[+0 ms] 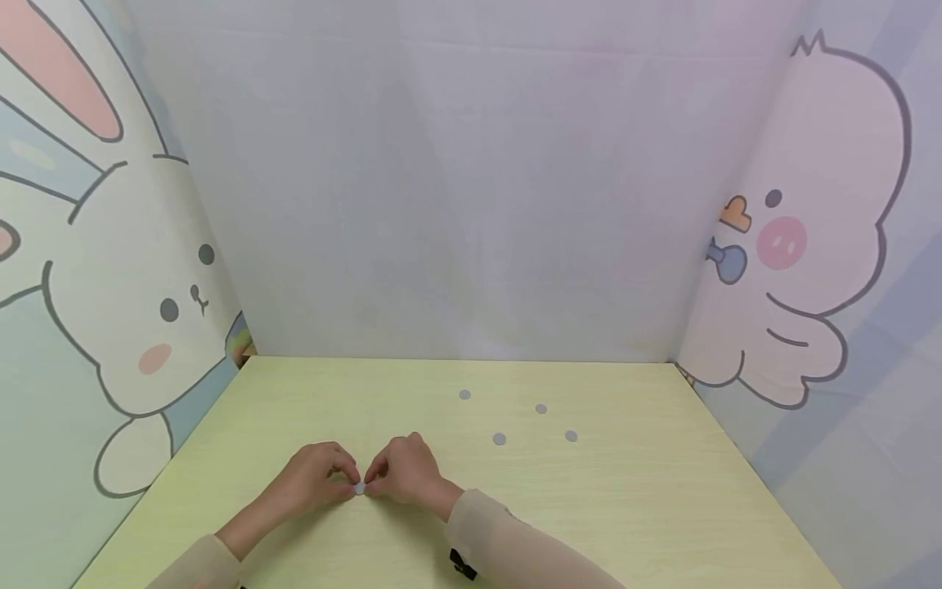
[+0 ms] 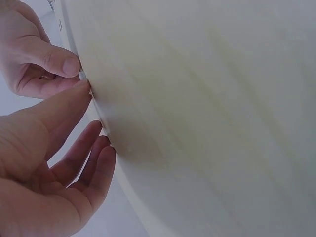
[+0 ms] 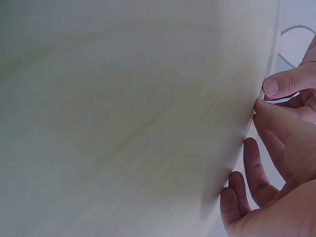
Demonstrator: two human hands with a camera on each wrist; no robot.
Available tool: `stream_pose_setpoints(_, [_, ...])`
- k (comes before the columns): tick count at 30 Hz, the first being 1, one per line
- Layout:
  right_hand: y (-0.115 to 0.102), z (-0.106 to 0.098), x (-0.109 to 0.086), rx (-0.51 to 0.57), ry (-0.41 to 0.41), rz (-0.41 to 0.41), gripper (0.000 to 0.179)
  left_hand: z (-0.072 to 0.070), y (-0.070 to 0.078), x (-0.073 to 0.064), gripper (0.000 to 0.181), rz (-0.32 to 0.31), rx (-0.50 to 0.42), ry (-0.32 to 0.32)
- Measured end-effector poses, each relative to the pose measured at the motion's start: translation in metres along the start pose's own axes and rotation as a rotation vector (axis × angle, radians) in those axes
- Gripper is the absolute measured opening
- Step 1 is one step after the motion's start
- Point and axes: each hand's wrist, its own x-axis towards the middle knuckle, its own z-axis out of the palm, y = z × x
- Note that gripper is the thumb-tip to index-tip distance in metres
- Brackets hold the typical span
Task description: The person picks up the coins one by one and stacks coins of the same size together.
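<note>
**Grey disc (image 1: 360, 488) pinched between two hands, low on the bench (image 1: 633, 507)**

The small round disc is on the near part of the bench, left of centre, in the narrow gap between the person's hands. The left hand (image 1: 312, 478) has thumb and forefinger drawn close together at its left edge; the right hand (image 1: 405, 470) pinches the right edge in the same way. In both wrist views the thumbs nearly meet, and the disc itself is too small to make out clearly.

Four similar discs lie flat and apart from one another, farther back and to the right: a back-left one (image 1: 465, 394), a back-right one (image 1: 540, 409), a front-left one (image 1: 500, 439) and a front-right one (image 1: 571, 436). Pale cloth (image 1: 471, 196) hangs behind the bench, with a rabbit (image 1: 140, 303) pictured at left and a chick (image 1: 817, 204) at right.
</note>
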Motion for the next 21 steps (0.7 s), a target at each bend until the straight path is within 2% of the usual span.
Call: stream_pose_setpoints(21, [0.0002, -0.0012, 0.0003, -0.007, 0.002, -0.007, 0.010, 0.0011, 0.0009, 0.0016, 0.018, -0.006, 0.020, 0.000])
